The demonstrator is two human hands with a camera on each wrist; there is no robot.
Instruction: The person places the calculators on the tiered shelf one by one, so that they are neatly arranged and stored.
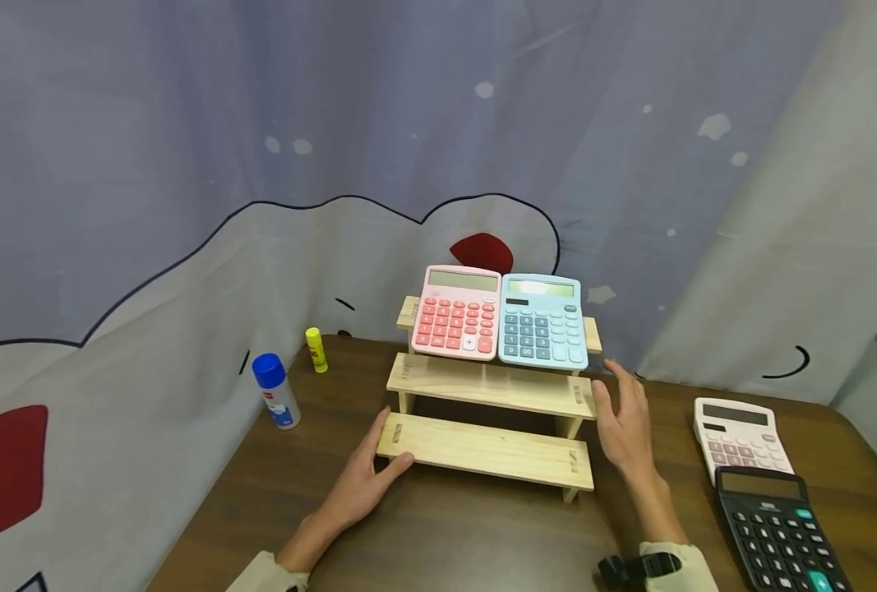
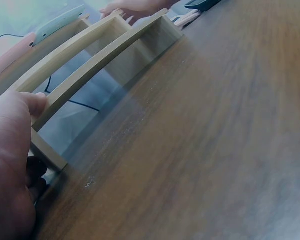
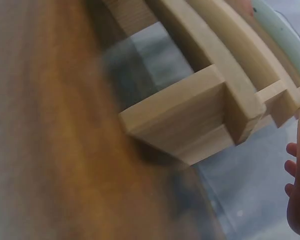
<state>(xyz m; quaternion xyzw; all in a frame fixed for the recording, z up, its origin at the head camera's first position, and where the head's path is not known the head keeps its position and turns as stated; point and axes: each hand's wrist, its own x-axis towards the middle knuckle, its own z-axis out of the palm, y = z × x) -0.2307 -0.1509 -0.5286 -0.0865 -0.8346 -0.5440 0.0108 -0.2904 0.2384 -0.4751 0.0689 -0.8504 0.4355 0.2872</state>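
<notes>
A three-tier wooden display stand [image 1: 482, 448] stands on the table. On its top tier lean a pink calculator [image 1: 456, 316] and a blue calculator [image 1: 543, 325], side by side. My left hand [image 1: 360, 481] grips the stand's lowest tier at its left end, thumb along the front edge and fingers round the side. In the left wrist view the thumb [image 2: 37, 102] lies against the board, with the other fingers partly hidden behind it. My right hand [image 1: 625, 423] is beside the right end of the middle tier, fingers extended, holding nothing.
At the left stand a blue-capped white bottle [image 1: 279, 399] and a yellow glue stick [image 1: 316, 351]. To the right lie a white calculator [image 1: 737, 432] and a black calculator [image 1: 778, 526], which overlaps it in this view. A patterned curtain [image 1: 379, 123] hangs behind the table [image 1: 482, 543].
</notes>
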